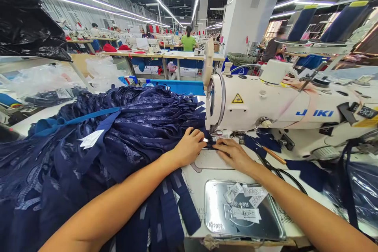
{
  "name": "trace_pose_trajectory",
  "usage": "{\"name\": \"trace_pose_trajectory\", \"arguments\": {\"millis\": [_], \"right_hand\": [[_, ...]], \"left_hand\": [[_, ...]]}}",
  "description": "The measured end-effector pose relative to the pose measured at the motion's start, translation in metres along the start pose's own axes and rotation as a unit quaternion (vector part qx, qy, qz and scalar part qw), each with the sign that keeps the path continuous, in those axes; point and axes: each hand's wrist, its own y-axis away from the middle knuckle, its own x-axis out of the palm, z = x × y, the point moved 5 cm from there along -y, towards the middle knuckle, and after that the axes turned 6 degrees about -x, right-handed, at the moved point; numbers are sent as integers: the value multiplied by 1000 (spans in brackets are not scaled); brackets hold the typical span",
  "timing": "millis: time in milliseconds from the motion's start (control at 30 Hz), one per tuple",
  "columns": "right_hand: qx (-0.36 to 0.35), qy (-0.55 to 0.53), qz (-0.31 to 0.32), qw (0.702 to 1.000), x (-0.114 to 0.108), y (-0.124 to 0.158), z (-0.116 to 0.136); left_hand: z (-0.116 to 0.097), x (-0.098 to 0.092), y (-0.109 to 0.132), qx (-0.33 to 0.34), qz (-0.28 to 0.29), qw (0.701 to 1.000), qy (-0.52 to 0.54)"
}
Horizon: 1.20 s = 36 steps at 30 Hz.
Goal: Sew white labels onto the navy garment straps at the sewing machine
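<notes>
My left hand [190, 147] is beside the needle area of a white sewing machine [245, 100], its fingers curled on a narrow piece of navy fabric [210, 145]. From the other side, my right hand [233, 153] pinches the same piece, fingers close together and pointing left. The fabric lies on the machine bed just below the needle head; the needle itself is hard to make out. Left of the machine, a large heap of navy garments [141, 120] with lace-like trim reaches under my left arm. Several navy strips hang from it toward the table's front edge.
A metal tray [212, 204] with white printed labels [245, 214] sits in front of the machine. Black-handled scissors [273, 169] and a wooden-handled tool [274, 155] lie right of my right hand. Thread cones [344, 21] stand above. Other people work behind.
</notes>
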Motion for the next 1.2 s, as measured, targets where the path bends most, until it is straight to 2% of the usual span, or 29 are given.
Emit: {"name": "trace_pose_trajectory", "arguments": {"millis": [133, 400, 600, 733, 900, 1200], "right_hand": [[-10, -35, -18, 999, -1, 0, -5], [-55, 61, 61, 995, -6, -4, 6], [-67, 65, 70, 993, -5, -3, 7], [-64, 57, 73, 994, -4, -1, 6], [-60, 62, 58, 995, -5, 1, 6], [-57, 57, 51, 995, -7, -1, 7]], "left_hand": [[-1, 3, -2, 1, 14, 1000, 7], [-2, 3, -4, -4, -2, 1000, 6], [2, -5, -2, -37, -31, 999, 1], [-1, -5, -1, -3, -26, 1000, 8], [-4, 6, 1, 61, -6, 998, 17], [-3, 11, 1, 82, -6, 996, 21]]}}
